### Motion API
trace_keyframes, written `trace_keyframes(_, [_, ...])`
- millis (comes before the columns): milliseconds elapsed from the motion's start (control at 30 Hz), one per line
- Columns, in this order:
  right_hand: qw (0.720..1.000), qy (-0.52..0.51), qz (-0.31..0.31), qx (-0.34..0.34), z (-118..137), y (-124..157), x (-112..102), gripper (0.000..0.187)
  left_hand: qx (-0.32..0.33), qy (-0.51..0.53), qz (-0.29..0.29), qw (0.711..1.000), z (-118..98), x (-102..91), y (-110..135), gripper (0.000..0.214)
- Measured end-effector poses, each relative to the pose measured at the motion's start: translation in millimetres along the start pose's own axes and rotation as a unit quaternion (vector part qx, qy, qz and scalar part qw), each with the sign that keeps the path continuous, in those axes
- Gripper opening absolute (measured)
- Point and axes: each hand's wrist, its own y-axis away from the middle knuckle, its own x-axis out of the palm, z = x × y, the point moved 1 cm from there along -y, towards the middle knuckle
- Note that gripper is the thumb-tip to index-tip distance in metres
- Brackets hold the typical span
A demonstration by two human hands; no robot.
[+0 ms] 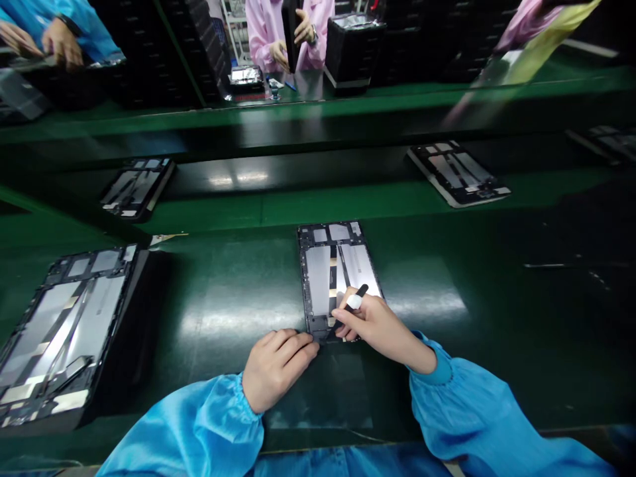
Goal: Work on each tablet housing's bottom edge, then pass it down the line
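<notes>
An opened tablet (318,268), its silver inner plates and dark ribbon cables exposed, lies flat on the green bench in front of me. My left hand (279,364) is at its lower left corner, fingers bent together and fingertips against the edge. In my right hand (370,324) is a slim black hand tool (364,289) with a white patch on it, gripped like a pen. Its lower end points at the tablet's bottom edge; the tip is hidden by my fingers.
At left, another opened tablet (64,324) tops a dark stack, a small dark piece on it. Beyond my bench, a lower strip carries opened tablets at left (136,189) and right (457,173). Co-workers in pink (256,30) and blue (94,30) sleeves work behind among black stacks (355,53).
</notes>
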Motion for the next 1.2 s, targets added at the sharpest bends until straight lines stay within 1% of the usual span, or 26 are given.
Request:
trace_keyframes(100, [1.0,-0.002,0.001,-0.008,1,0,0,0.018,0.022,-0.044,0.023,0.999,-1,-3.6,-2,0.028])
trace_keyframes(200, [1.0,-0.01,-0.004,-0.005,1,0,-2,0.018,0.036,-0.068,0.031,0.997,-2,-6.7,-4,0.03])
trace_keyframes(300, [0.999,-0.01,-0.037,-0.014,-4,5,-9,0.02,0.033,-0.067,0.032,0.997,-4,-7.6,-6,0.03])
trace_keyframes(367, [0.997,0.007,-0.063,-0.034,-8,11,-14,0.02,0.028,-0.062,0.033,0.997,-4,-7.2,-6,0.03])
trace_keyframes(433, [0.995,0.035,-0.076,-0.053,-12,18,-18,0.02,0.027,-0.056,0.032,0.998,-5,-6.5,-6,0.03])
trace_keyframes(600, [0.991,0.094,-0.068,-0.071,-14,25,-18,0.017,0.019,-0.046,0.03,0.998,-4,-4.4,-3,0.029])
trace_keyframes(833, [0.995,0.032,-0.067,-0.06,-16,20,-17,0.018,0.015,-0.042,0.028,0.999,-2,-0.7,0,0.028])
trace_keyframes(1033, [0.988,0.113,-0.076,-0.079,-10,22,-16,0.018,0.017,-0.042,0.025,0.999,-2,-0.2,0,0.027])
trace_keyframes(1200, [0.993,0.059,-0.073,-0.077,-15,22,-17,0.018,0.019,-0.047,0.023,0.998,-3,-0.2,-1,0.027])
